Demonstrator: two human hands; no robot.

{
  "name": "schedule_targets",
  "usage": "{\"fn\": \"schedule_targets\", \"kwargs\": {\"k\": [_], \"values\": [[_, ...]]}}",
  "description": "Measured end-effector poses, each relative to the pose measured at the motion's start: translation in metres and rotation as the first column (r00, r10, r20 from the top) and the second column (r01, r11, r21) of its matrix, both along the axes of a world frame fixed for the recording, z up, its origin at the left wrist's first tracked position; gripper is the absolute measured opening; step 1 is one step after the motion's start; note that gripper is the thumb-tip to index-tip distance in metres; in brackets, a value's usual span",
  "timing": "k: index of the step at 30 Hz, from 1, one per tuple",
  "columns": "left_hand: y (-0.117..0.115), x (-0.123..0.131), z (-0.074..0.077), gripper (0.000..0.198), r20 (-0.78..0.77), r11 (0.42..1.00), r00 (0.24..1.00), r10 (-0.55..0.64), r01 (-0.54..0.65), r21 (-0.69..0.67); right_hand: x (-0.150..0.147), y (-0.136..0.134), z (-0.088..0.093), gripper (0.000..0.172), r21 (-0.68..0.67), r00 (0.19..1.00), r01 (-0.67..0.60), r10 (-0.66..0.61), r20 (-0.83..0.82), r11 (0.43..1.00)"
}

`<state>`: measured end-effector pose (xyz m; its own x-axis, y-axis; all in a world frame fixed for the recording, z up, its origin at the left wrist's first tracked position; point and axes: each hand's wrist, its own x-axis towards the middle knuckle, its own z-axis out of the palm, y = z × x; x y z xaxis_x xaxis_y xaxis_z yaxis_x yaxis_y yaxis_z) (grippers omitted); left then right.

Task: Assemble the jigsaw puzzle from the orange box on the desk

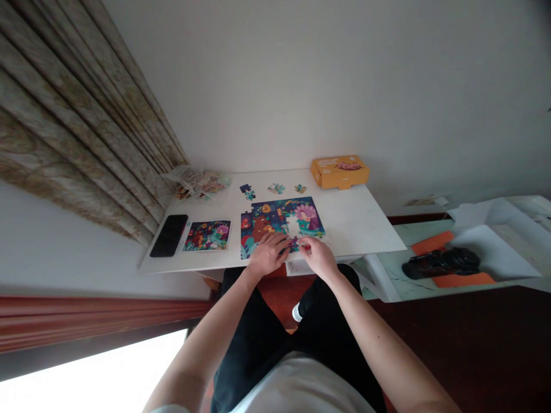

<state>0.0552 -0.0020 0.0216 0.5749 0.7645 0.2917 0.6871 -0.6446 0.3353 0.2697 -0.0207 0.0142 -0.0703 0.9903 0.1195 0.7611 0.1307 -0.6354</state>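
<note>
A colourful jigsaw puzzle [262,226], partly assembled, lies on the white table [357,223], with a white gap right of its middle. My left hand [270,251] rests on the puzzle's lower edge, fingers spread. Just right of it, my right hand [316,255] has its fingers pinched together at the lower right part of the puzzle; whatever they hold is too small to make out. Loose pieces lie behind the puzzle: a dark blue group [248,191], a pale group [276,188] and a small one [300,188]. A printed picture card [207,236] is at the left.
A black phone [169,236] lies left of the card. A plastic bag [200,182] sits at the back left, an orange box [340,172] at the back right. Beyond the table's right edge are a black object [441,263] and a white open box [499,246].
</note>
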Motion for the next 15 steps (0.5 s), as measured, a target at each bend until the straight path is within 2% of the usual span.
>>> {"fn": "schedule_targets", "kwargs": {"k": [5, 10, 15], "values": [[0.0, -0.003, 0.002, 0.041, -0.073, 0.986, 0.984, -0.161, 0.156, -0.061, 0.004, 0.0, 0.001, 0.019, -0.003, 0.998, -0.015, 0.014, -0.067, 1.0], [0.0, -0.003, 0.004, 0.046, -0.097, 0.981, 0.977, -0.19, 0.186, -0.051, 0.011, -0.001, 0.001, 0.014, 0.024, 0.988, -0.015, 0.018, -0.156, 1.0], [0.0, -0.003, 0.004, 0.04, -0.091, 0.976, 0.973, -0.213, 0.208, -0.059, 0.017, -0.006, -0.001, 0.014, 0.093, 0.996, -0.001, 0.01, -0.088, 0.996]]}}
